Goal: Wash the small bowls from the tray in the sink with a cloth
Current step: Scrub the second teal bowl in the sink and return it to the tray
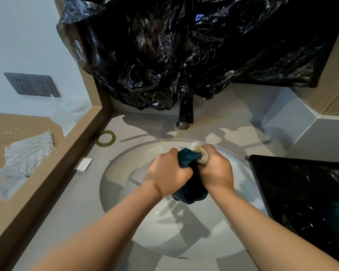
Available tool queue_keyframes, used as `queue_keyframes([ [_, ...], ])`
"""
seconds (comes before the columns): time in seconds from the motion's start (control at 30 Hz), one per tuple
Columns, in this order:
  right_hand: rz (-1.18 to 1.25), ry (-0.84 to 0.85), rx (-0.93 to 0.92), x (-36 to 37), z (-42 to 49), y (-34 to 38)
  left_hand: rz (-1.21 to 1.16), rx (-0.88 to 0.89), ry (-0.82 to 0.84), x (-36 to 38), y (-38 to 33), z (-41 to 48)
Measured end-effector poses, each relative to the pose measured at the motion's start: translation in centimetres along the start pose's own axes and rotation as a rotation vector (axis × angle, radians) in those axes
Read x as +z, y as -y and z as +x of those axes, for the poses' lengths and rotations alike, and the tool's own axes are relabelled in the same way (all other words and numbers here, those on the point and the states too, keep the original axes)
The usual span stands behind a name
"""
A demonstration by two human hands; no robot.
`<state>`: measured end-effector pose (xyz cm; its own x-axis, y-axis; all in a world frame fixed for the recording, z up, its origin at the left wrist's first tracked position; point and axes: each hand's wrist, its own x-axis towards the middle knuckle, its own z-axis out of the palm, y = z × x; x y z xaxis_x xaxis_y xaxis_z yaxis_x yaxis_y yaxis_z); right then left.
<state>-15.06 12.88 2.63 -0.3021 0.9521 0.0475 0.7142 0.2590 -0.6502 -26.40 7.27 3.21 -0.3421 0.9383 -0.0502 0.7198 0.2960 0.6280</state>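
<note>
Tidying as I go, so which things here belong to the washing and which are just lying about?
Job: teal cloth, gripped by left hand and right hand; pale object; sink; black tray.
Lying about: green ring, white block, black plastic sheet.

I see crumpled black plastic (164, 55) hanging over the back wall, draped down onto the top of a dark tap (186, 114). On the grey counter (76, 202), a green beaded ring (97, 142) lies left of the tap, near the wooden divider (67, 149). A small white block (84, 163) sits further forward, just beside that divider. Past it, a fluffy white rag (29, 151) lies on a wooden surface, and a grey socket plate (32, 85) is on the wall above.
</note>
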Motion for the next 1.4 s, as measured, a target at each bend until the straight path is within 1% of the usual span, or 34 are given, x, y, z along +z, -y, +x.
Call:
queue_keyframes([
  [0.07, -0.217, 0.065, -0.22, -0.3, 0.3, 0.6, 0.005, -0.011, 0.043, 0.0, 0.1, -0.1],
  [0.1, -0.244, 0.072, -0.265, -0.2, 0.4, 0.6, -0.006, -0.013, 0.045, 0.1, 0.1, -0.2],
  [0.13, -0.204, 0.054, -0.253, 0.0, 0.4, 0.4, -0.034, -0.02, 0.027, 0.2, 0.1, -0.4],
  [0.2, 0.061, -0.057, -0.088, 0.2, 0.4, 0.2, -0.141, -0.054, -0.067, 0.4, -0.1, -0.5],
  [0.23, 0.217, -0.105, 0.041, 0.4, 0.5, 0.1, -0.199, -0.082, -0.133, 0.4, -0.3, -0.6],
  [0.27, 0.382, -0.131, 0.207, 0.8, 0.3, 0.2, -0.244, -0.106, -0.202, 0.5, -0.5, -0.6],
  [0.33, 0.842, -0.154, 0.507, 1.7, 0.0, 0.7, -0.285, -0.132, -0.32, 0.8, -1.1, -0.9],
  [0.37, 1.08, -0.157, 0.606, 2.2, -0.4, 1.2, -0.297, -0.14, -0.358, 1.1, -1.3, -1.2],
  [0.4, 1.241, -0.147, 0.676, 2.4, -0.7, 1.4, -0.308, -0.138, -0.382, 1.3, -1.4, -1.5],
  [0.43, 1.278, -0.129, 0.693, 2.4, -0.9, 1.3, -0.324, -0.137, -0.374, 1.6, -1.3, -1.8],
  [0.47, 1.134, -0.112, 0.658, 2.4, -0.7, 0.8, -0.361, -0.141, -0.333, 1.7, -1.2, -2.0],
  [0.53, 0.611, -0.083, 0.484, 1.6, 0.1, -0.5, -0.515, -0.172, -0.177, 1.6, -0.5, -2.0],
  [0.57, 0.452, -0.068, 0.385, 0.8, 0.6, -0.8, -0.619, -0.205, -0.095, 1.1, -0.2, -1.8],
  [0.63, 0.247, 0.002, 0.169, -0.7, 1.2, -0.6, -0.77, -0.246, 0.035, 0.2, 0.3, -1.1],
  [0.67, 0.102, 0.044, 0.052, -1.4, 1.4, -0.1, -0.752, -0.226, 0.078, -0.2, 0.5, -0.7],
  [0.73, -0.171, 0.135, -0.177, -2.1, 1.6, 0.7, -0.597, -0.149, 0.165, -0.7, 0.6, -0.1],
  [0.77, -0.222, 0.158, -0.27, -2.3, 1.7, 1.1, -0.507, -0.114, 0.2, -0.8, 0.4, 0.0],
  [0.8, -0.246, 0.176, -0.314, -2.3, 1.7, 1.2, -0.459, -0.095, 0.215, -0.8, 0.3, 0.1],
  [0.83, -0.216, 0.172, -0.327, -2.2, 1.6, 1.3, -0.45, -0.096, 0.207, -0.7, 0.2, 0.0],
  [0.9, -0.073, 0.109, -0.253, -1.8, 1.7, 0.9, -0.433, -0.1, 0.103, -0.6, -0.1, -0.1],
  [0.97, 0.09, 0.029, -0.061, -0.6, 1.9, 0.4, -0.432, -0.106, -0.031, -0.4, -0.4, -0.3],
  [1.0, 0.2, -0.001, 0.067, 0.0, 1.9, 0.2, -0.439, -0.112, -0.1, -0.3, -0.6, -0.3],
  [1.03, 0.378, -0.03, 0.218, 0.8, 1.8, 0.0, -0.425, -0.117, -0.168, -0.1, -0.9, -0.4],
  [1.1, 0.863, -0.067, 0.519, 2.2, 1.0, 0.4, -0.365, -0.118, -0.282, 0.5, -1.3, -0.4],
  [1.13, 1.053, -0.089, 0.646, 2.7, 0.4, 0.7, -0.342, -0.116, -0.32, 0.8, -1.3, -0.5],
  [1.17, 1.171, -0.107, 0.742, 2.9, -0.2, 0.8, -0.323, -0.111, -0.333, 1.0, -1.4, -0.7],
  [1.2, 1.225, -0.121, 0.799, 3.2, -0.5, 0.7, -0.309, -0.102, -0.323, 1.2, -1.3, -0.8],
  [1.23, 1.229, -0.124, 0.823, 3.2, -0.7, 0.6, -0.306, -0.093, -0.293, 1.3, -1.2, -1.0],
  [1.27, 1.178, -0.121, 0.806, 3.0, -0.8, 0.4, -0.308, -0.08, -0.254, 1.2, -1.0, -1.1],
  [1.3, 1.032, -0.118, 0.742, 2.7, -0.6, 0.3, -0.308, -0.062, -0.215, 1.1, -0.9, -1.2],
  [1.33, 0.782, -0.1, 0.623, 2.3, -0.4, 0.0, -0.3, -0.045, -0.179, 0.9, -0.7, -1.2],
  [1.4, 0.246, -0.061, 0.28, 1.1, 0.0, -0.3, -0.26, -0.024, -0.088, 0.5, -0.4, -1.2],
])
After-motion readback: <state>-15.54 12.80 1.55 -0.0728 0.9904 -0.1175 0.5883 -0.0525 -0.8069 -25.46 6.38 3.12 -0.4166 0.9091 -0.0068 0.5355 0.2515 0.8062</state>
